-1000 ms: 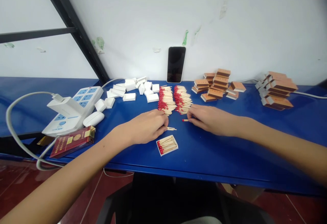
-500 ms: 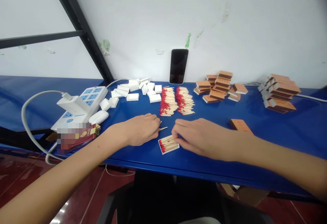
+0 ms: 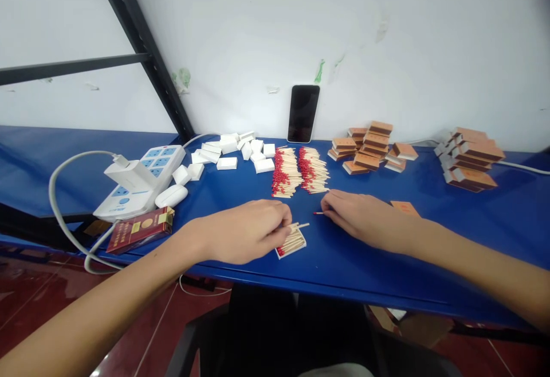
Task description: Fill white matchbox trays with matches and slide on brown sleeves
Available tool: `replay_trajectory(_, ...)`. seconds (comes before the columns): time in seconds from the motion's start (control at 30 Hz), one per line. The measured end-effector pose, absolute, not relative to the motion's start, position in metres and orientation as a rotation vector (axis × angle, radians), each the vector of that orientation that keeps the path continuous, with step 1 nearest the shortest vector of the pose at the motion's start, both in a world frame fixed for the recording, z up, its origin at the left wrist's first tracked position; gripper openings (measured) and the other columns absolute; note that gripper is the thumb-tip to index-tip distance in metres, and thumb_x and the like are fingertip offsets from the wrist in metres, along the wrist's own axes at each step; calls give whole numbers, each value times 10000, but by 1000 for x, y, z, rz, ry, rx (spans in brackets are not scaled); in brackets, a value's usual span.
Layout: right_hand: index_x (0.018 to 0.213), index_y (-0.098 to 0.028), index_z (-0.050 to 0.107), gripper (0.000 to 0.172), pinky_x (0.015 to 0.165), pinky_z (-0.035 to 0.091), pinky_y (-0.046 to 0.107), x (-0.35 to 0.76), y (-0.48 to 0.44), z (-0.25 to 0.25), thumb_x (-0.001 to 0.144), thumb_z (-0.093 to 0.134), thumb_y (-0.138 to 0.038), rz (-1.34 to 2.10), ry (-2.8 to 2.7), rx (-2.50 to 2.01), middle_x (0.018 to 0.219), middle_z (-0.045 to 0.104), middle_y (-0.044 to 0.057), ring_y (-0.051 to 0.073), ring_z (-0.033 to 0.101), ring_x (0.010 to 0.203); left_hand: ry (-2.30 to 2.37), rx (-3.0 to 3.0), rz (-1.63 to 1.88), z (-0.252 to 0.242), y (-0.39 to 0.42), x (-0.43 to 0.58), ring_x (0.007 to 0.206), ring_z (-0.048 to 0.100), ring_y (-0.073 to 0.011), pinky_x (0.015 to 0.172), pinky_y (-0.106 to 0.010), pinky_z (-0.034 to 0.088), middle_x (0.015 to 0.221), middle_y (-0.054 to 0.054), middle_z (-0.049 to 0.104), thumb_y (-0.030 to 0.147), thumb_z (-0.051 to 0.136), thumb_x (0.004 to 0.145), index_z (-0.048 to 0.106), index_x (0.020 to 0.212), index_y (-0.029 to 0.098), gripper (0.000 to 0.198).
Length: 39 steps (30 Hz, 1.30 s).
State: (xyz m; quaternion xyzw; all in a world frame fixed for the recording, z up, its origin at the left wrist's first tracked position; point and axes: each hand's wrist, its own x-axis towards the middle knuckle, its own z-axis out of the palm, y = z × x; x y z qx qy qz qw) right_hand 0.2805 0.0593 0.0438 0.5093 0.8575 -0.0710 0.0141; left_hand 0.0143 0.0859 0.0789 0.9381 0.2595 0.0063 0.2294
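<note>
My left hand (image 3: pixel 253 231) is closed on matches (image 3: pixel 302 226) whose pale ends stick out past its fingertips, just over a white matchbox tray (image 3: pixel 294 253). Matches with red heads lie side by side in that tray, partly covered by the hand. Right of it, my right hand (image 3: pixel 361 216) pinches a single match (image 3: pixel 318 213), its red head pointing left, close to the table. Beyond both hands lie two heaps of loose matches, a left heap (image 3: pixel 286 173) and a right heap (image 3: pixel 313 171), red heads to the left.
White matchbox trays (image 3: pixel 227 163) are scattered at back left. Orange matchbox sleeves or boxes (image 3: pixel 373 148) are stacked at back right, with another stack (image 3: pixel 472 159) farther right. A phone (image 3: pixel 303 113) leans on the wall. A power strip (image 3: pixel 141 185) and a red packet (image 3: pixel 141 229) are left.
My left hand has moved right, over the tray, with its matches. My right hand has drawn back from the tray to the right and now shows a match at its fingertips.
</note>
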Motion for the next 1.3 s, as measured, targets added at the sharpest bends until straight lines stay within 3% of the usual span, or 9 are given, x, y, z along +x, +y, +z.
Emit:
replay_trajectory(0.3,961,-206,510,110,628,429,312,252,38,50,1002,409,-212,-226,3029,1295,950,604,43,165,573,693,850,2476,126,71,74,21,750,601,-155,677,-283,441,818,7,659,326,539,968,626,815,202,215)
replay_trajectory(0.47,971,-171,569,153,698,464,343,234,36,41,1006,428,-218,-77,3125,1122,937,604,60,196,601,766,1013,2454,297,64,55,2,807,595,-171,695,-295,465,934,-9,634,392,491,995,608,1077,236,212)
replay_trajectory(0.63,1138,-183,569,214,690,489,325,240,37,48,1029,410,-275,-502,3071,1305,1039,611,61,182,623,815,1207,2479,516,31,30,-4,987,602,-252,861,-396,511,1110,-93,624,465,625,914,553,1301,185,483)
replay_trajectory(0.8,1008,-191,641,171,695,477,289,244,42,44,997,476,-235,-795,3080,1315,914,656,30,158,614,790,1129,2515,767,7,19,1,960,581,-217,846,-369,513,1047,-73,608,323,620,951,591,1270,178,352)
replay_trajectory(1.03,937,-168,679,206,686,479,268,237,46,37,995,487,-216,-761,3118,1267,863,639,33,144,612,755,1061,2454,623,12,24,4,928,569,-195,844,-358,509,1017,-52,581,254,581,974,574,1321,206,350)
replay_trajectory(1.2,973,-152,688,235,695,508,312,234,47,35,1000,463,-214,-487,3119,1307,973,628,80,170,622,773,1053,2455,573,16,31,5,957,568,-198,885,-368,515,1029,-60,568,252,548,983,546,1360,189,382)
replay_trajectory(1.3,979,-149,688,211,757,511,321,232,54,35,990,479,-182,-488,3166,1275,1055,653,98,183,642,855,1037,2488,538,19,36,3,1053,554,-218,940,-391,509,1128,-89,539,259,501,1003,553,1355,195,362)
